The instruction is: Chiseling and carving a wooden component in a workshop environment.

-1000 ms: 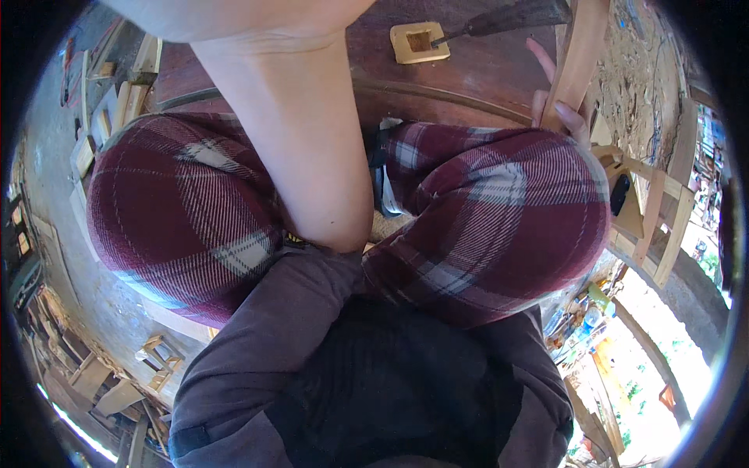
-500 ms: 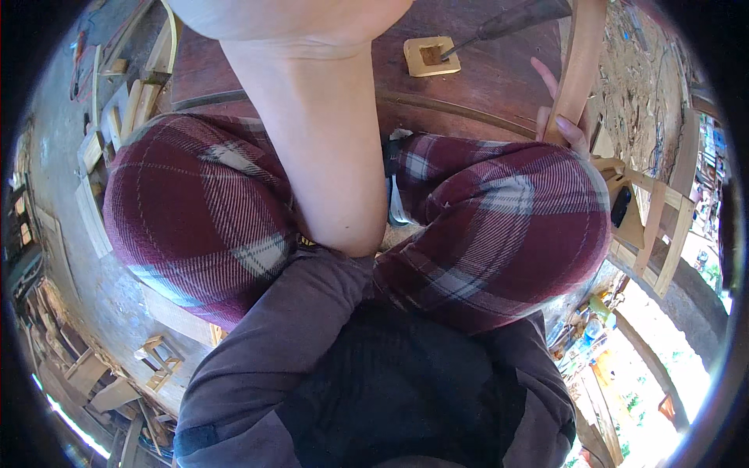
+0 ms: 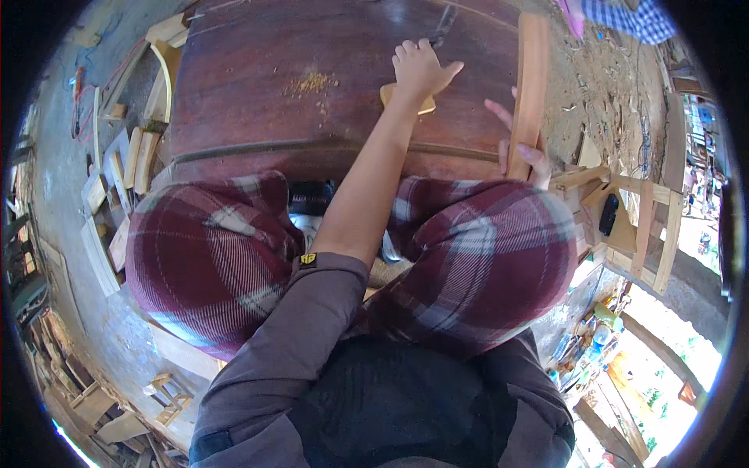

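My left hand (image 3: 421,74) is out over the dark reddish wooden board surface (image 3: 234,78), fingers slightly curved and thumb apart, nothing visibly held. It partly covers a small pale wooden block (image 3: 424,107); whether it touches it I cannot tell. Just beyond lies a dark-handled tool, apparently a chisel (image 3: 443,30), partly hidden. At the right, my right hand (image 3: 530,160) grips the lower end of a long wooden strip (image 3: 532,66), some fingers stretched out beside it. Wood shavings (image 3: 310,84) lie left of my left hand.
My plaid-covered knees (image 3: 203,257) border the board's near edge. Wood offcuts (image 3: 140,156) and a red cord lie at left. A wooden frame (image 3: 647,234) with a black object stands at right. Pink and blue checked cloth (image 3: 640,17) shows at top right.
My left hand has moved from close under the camera down and forward onto the block area, uncovering more board and shavings. The view has shifted; my right hand still grips the strip.
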The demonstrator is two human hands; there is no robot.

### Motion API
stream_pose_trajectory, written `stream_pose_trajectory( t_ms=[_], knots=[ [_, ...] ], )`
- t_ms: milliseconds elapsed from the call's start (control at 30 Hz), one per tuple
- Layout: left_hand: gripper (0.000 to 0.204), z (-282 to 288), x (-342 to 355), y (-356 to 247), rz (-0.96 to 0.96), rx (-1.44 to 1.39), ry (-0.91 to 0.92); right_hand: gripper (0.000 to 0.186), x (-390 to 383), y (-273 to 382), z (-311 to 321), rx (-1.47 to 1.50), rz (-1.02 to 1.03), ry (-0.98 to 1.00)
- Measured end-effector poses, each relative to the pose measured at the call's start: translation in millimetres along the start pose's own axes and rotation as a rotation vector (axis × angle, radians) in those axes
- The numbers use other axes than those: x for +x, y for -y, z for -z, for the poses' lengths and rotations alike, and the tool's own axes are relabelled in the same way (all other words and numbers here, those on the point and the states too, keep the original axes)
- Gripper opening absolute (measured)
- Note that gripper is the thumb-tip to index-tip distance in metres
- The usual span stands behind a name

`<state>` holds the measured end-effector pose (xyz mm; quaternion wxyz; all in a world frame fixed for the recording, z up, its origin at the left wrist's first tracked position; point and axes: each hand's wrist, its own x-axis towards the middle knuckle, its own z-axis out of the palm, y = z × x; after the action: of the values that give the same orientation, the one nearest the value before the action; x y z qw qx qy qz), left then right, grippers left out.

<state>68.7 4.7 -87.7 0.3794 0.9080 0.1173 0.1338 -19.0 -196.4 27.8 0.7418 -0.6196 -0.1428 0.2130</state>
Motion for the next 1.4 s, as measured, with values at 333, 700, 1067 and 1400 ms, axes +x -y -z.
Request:
stream_pose_trajectory(
  t_ms=[333, 700, 1067, 1400],
  knots=[
    [0.028, -6, 40, -1, 0.22, -0.079, 0.111, 0.083, -3, 5, -18, -0.089, -0.092, -0.265],
    [0.028, 112, -4, -76, 0.4, -1.307, 0.176, 0.087, -16, 26, -3, -0.05, 0.14, -0.373],
    [0.023, 136, -42, -58, 0.266, -1.179, 0.12, 0.074, -26, 39, -11, -0.119, 0.207, -0.338],
    [0.027, 170, -40, -66, 0.22, -1.153, -0.036, 0.076, -22, 29, -9, -0.035, 0.238, -0.23]
  ],
)
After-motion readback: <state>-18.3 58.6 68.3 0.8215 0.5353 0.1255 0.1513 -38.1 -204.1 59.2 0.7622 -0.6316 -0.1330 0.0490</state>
